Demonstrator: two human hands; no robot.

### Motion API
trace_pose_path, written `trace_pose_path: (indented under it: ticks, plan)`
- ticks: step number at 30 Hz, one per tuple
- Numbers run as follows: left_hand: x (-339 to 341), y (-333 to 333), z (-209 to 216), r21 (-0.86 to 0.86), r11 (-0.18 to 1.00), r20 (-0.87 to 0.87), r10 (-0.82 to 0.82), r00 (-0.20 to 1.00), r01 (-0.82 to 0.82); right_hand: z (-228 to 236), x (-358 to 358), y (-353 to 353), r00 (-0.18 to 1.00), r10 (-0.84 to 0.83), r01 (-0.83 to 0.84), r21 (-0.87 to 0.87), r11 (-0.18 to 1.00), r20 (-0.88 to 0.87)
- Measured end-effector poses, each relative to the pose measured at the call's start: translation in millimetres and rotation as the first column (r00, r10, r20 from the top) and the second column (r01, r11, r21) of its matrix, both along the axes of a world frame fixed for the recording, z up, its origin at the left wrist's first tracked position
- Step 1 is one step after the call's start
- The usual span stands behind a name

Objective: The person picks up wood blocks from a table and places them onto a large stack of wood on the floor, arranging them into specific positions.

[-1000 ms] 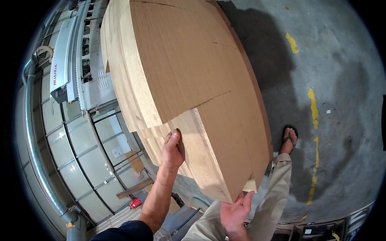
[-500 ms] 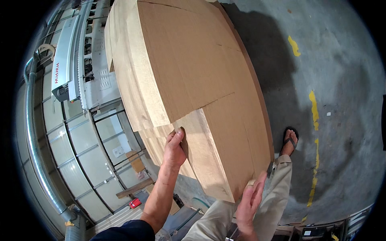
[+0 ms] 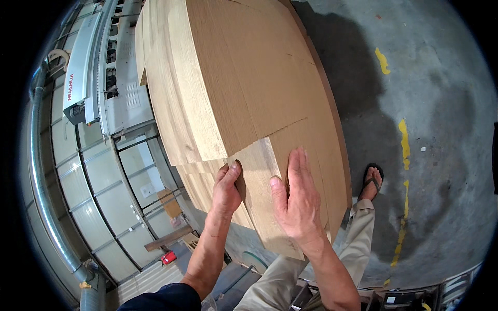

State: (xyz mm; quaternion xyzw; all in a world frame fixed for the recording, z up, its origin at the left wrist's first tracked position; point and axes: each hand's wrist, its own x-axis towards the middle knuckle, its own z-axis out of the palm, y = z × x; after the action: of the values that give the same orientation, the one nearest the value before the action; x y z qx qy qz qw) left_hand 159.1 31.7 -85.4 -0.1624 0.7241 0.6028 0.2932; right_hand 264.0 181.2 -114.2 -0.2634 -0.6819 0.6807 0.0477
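A large stack of wood panels (image 3: 254,72) fills the middle of the view, with pale grained faces on the left and a brown side on the right. At its near end is a shorter wood panel (image 3: 259,207), offset from the longer ones. My left hand (image 3: 228,189) is closed on this panel's left edge, thumb up and fingers curled out of sight beneath. Across the corner between the panel's pale face and brown side lies my right hand (image 3: 301,202), fingers stretched flat and thumb apart.
A long white machine (image 3: 80,67) stands at the left beyond the stack. A silver duct (image 3: 44,171) runs down the left wall. Yellow line marks (image 3: 403,145) cross the grey floor (image 3: 436,103) at right, near my sandalled foot (image 3: 371,181). A red object (image 3: 168,257) lies lower left.
My right hand has moved up and left from the panel's near corner onto its face and edge. My left hand keeps its grip in nearly the same place.
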Motion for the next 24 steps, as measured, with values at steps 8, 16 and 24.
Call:
trace_pose_path:
  ticks: [8, 16, 24]
  plan:
    - [-3, -2, 2, -0.017, 0.998, 0.016, -0.064, 0.998, 0.065, -1, -2, 0, 0.998, -0.058, 0.058, -0.013, 0.998, -0.014]
    - [-6, 2, 7, -0.094, 0.996, 0.071, -0.004, 0.997, 0.011, 0, -6, -1, 0.993, -0.113, 0.113, -0.004, 0.994, -0.022]
    - [-4, -11, -4, -0.074, 0.997, 0.081, 0.014, 0.997, -0.008, -3, -3, -3, 0.989, -0.145, 0.145, 0.000, 0.989, -0.030]
